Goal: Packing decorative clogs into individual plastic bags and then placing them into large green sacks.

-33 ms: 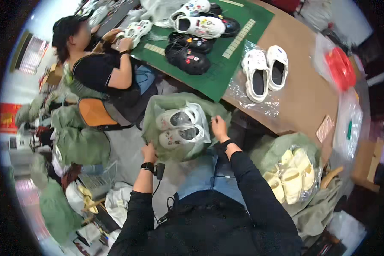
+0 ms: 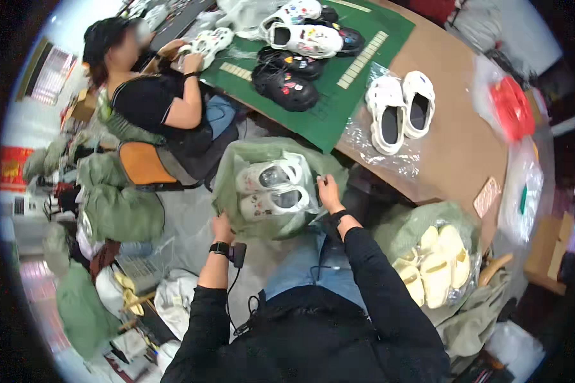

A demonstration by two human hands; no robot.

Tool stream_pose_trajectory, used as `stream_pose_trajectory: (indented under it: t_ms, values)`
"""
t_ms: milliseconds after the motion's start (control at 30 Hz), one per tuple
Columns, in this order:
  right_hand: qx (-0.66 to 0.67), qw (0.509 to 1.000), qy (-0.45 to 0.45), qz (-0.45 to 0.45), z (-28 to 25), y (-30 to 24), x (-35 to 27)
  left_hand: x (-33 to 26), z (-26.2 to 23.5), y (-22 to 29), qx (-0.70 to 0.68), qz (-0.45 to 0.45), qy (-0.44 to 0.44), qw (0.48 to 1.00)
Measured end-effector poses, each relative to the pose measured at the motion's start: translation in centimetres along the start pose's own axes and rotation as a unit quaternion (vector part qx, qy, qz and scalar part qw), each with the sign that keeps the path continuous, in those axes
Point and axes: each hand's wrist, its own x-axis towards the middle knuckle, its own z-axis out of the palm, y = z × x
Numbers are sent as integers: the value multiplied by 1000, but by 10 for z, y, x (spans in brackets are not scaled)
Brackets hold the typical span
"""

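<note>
A green woven sack (image 2: 227,167) stands open in front of my legs. In it lies a pair of white clogs (image 2: 271,203) with small decorations, wrapped in clear plastic. My left hand (image 2: 222,227) is closed on the sack's near-left edge. On the right side, my right hand (image 2: 329,193) grips the sack's edge with curled fingers. Both hands are apart from the clogs. Ahead on the brown table, a pair of plain white clogs (image 2: 390,115) rests on a clear plastic bag (image 2: 390,157).
Decorated black clogs (image 2: 287,89) and white clogs (image 2: 306,41) lie on a green mat (image 2: 338,105). A seated co-worker (image 2: 144,99) handles a white clog (image 2: 211,46) at left. Pale yellow clogs (image 2: 437,271) fill another sack at right. A phone (image 2: 487,196) lies near the table's right edge.
The view has shifted slightly, so the table and sack appear a little farther right. My hands keep their hold on the sack. The co-worker's head has turned a little.
</note>
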Motion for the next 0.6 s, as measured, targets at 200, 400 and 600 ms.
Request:
stream_pose_trajectory:
  t_ms: [200,400,600]
  values:
    - [124,959,213,-140,18,13,-46,-16,-22,-23,-147,52,39,987]
    - [276,847,4,454,64,100,-62,-37,-12,-18,-211,49,6,976]
    - [26,996,-85,-17,121,108,-74,-17,-67,-24,-208,-1,16,978]
